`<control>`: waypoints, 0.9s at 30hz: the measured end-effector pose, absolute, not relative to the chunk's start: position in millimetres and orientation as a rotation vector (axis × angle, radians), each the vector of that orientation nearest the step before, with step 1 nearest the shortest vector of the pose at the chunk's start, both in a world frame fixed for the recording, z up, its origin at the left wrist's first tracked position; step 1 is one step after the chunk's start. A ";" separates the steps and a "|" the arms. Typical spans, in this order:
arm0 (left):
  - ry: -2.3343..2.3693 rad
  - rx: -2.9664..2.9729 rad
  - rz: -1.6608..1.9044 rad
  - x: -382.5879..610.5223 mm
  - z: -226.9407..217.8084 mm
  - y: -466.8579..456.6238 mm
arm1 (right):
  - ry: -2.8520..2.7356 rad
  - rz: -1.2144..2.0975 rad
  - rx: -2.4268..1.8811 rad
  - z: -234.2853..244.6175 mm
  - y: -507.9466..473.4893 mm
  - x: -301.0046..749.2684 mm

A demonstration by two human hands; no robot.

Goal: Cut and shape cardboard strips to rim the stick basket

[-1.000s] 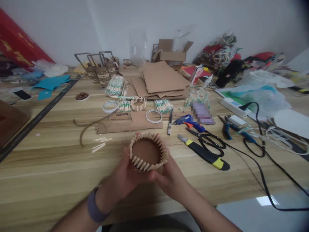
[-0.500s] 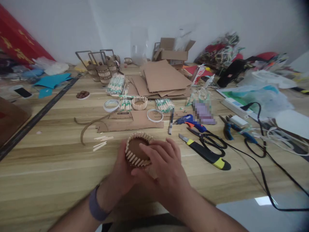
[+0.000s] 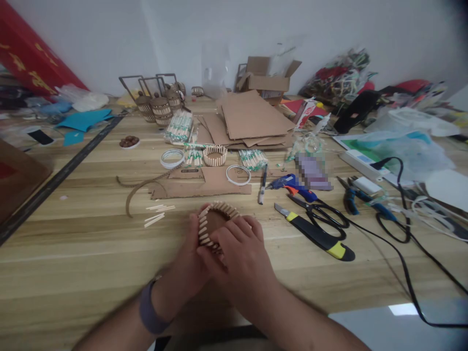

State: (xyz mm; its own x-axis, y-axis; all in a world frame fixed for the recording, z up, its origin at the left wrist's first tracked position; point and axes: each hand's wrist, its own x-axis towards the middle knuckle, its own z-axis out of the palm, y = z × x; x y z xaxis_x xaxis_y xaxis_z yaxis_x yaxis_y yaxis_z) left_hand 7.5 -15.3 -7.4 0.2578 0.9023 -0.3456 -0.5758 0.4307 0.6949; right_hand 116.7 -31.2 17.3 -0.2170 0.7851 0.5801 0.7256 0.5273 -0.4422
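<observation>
A round cardboard basket point(image 3: 214, 222) with short wooden sticks standing around its rim is held over the table near its front edge. My left hand point(image 3: 192, 258) is wrapped round its left side. My right hand point(image 3: 241, 248) closes over the near right side, fingers inside the rim and thumb outside. Those fingers hide the right part of the stick wall. Several loose sticks point(image 3: 159, 213) lie to the left of the basket. Farther back stands a similar ring of sticks point(image 3: 215, 156), beside a bundle of wrapped sticks point(image 3: 253, 160).
On the right lie a utility knife point(image 3: 316, 233), scissors point(image 3: 318, 214), a blue glue gun point(image 3: 290, 183), a pen point(image 3: 263, 184) and pliers point(image 3: 349, 195), with black cables running past the table edge. Cardboard sheets point(image 3: 256, 117) are stacked behind. Lidded stick baskets point(image 3: 160, 111) stand back left.
My right hand's fingers have curled from outstretched to gripping the basket's near right rim. The basket has tilted slightly, and the whole view has shifted a little.
</observation>
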 end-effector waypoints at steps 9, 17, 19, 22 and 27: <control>0.809 0.239 1.074 7.1 -12.6 -16.1 | -2.071 0.067 -1.218 13.4 -30.1 120.3; 0.624 0.058 1.124 10.8 -7.8 -9.8 | -2.230 0.031 -1.166 13.1 -22.3 140.1; 0.602 0.059 1.141 11.2 -8.5 -7.5 | -2.274 -0.005 -1.184 15.8 -9.4 146.3; 0.641 0.062 1.186 11.1 -12.9 -4.0 | -2.340 -0.026 -1.238 18.3 22.7 151.4; 0.720 0.109 1.217 11.1 -22.0 -0.8 | -2.489 0.010 -1.335 9.4 80.5 144.3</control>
State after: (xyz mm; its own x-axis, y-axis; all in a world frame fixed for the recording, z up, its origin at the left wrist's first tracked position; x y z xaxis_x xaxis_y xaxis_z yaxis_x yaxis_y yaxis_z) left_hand 11.1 -0.8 -22.0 0.1568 0.8812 -0.4460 -0.8150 0.3706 0.4456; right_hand 144.3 80.5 9.4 -0.5146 0.8133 0.2715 0.8111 0.5644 -0.1536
